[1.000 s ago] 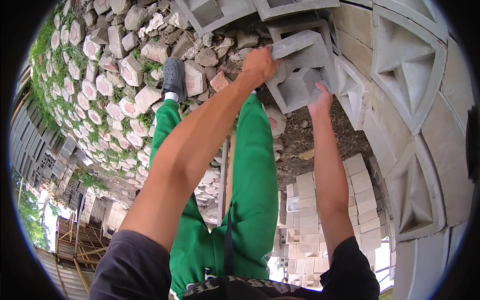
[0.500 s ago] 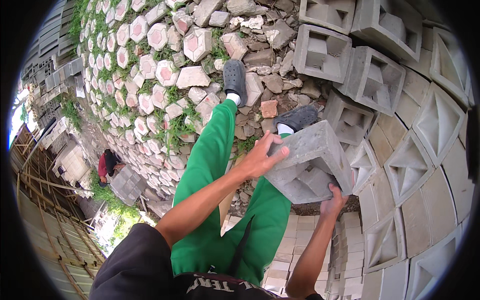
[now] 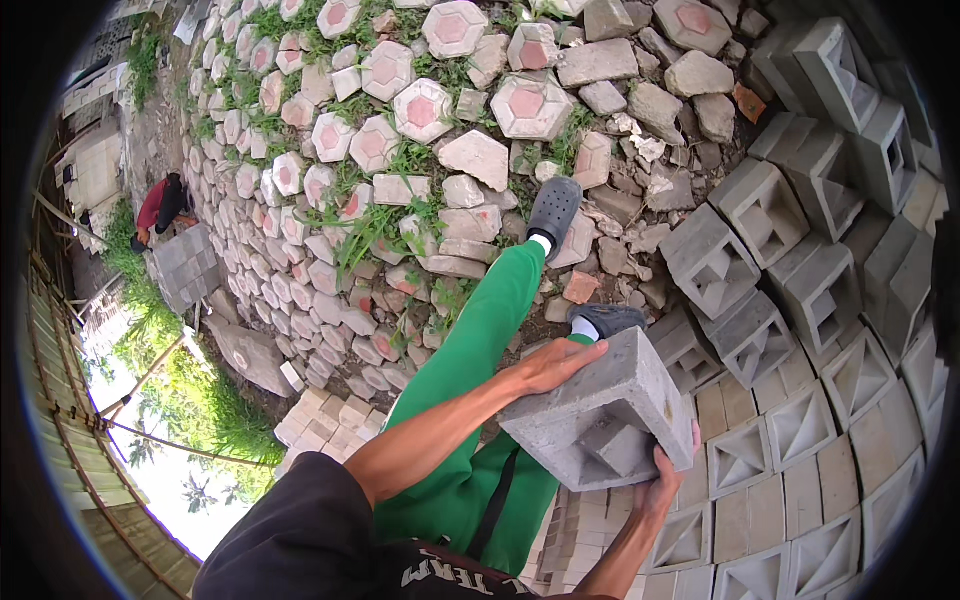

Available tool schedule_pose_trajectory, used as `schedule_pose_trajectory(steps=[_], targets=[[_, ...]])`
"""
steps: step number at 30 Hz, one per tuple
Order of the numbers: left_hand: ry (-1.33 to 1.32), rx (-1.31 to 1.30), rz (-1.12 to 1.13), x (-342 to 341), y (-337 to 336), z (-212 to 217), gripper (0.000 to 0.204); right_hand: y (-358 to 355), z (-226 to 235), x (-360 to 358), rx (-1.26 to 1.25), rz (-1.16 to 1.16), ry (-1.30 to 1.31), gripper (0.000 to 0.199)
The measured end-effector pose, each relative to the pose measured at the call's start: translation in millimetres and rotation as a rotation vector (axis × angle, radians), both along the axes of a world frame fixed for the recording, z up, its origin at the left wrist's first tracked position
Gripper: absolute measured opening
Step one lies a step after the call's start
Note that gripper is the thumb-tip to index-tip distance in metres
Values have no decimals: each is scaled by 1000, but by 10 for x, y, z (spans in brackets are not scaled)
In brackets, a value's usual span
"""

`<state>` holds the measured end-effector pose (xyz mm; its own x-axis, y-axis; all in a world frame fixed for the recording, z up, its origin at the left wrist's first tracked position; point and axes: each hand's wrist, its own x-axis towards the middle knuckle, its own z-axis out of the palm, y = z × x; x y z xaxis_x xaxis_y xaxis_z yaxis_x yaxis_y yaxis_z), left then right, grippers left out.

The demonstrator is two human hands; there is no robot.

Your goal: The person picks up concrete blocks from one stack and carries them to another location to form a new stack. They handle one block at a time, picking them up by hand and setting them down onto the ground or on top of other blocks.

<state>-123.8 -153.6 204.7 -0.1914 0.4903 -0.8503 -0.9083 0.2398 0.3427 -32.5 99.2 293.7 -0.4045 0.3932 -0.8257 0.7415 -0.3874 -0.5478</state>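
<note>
A grey concrete ventilation block [image 3: 570, 405], square with a recessed opening, is held tilted in front of my legs. My left hand [image 3: 556, 366] lies along its upper left edge, fingers pressed to the concrete. Under the lower right corner, my right hand [image 3: 668, 478] supports it, with some fingertips showing past the right side and the others hidden. Beyond the held block, several like blocks [image 3: 708, 260] stand stacked on the right.
Loose hexagonal pavers [image 3: 425, 110] and rubble with grass cover the ground ahead and left. My feet in dark clogs [image 3: 555, 208] are among the stones. A wall of patterned blocks [image 3: 795, 428] rises at right. Another person [image 3: 160, 212] bends over at the far left beside grey blocks [image 3: 187, 266].
The held block has moved nearer to me and slightly down, with both hands staying on it. My view has turned, so more of the stacked blocks show on the right.
</note>
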Motion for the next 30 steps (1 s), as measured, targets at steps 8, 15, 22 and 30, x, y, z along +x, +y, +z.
schedule_pose_trajectory(steps=[8, 15, 22, 30], targets=[[39, 15, 576, -554, -1401, 1390, 71, -1035, 780, -1178, -258, 228, 144, 87], [-14, -242, 1083, -206, -1924, 1958, 69, -1992, 1218, -1962, -387, 726, 59, 81], [38, -141, 1493, -203, -2235, 2511, 65, -2580, 1835, -2659, -406, 962, 87, 79], [105, 165, 1535, -1642, -2904, 3244, 68, -3080, 2350, -3835, -448, 919, 287, 75]])
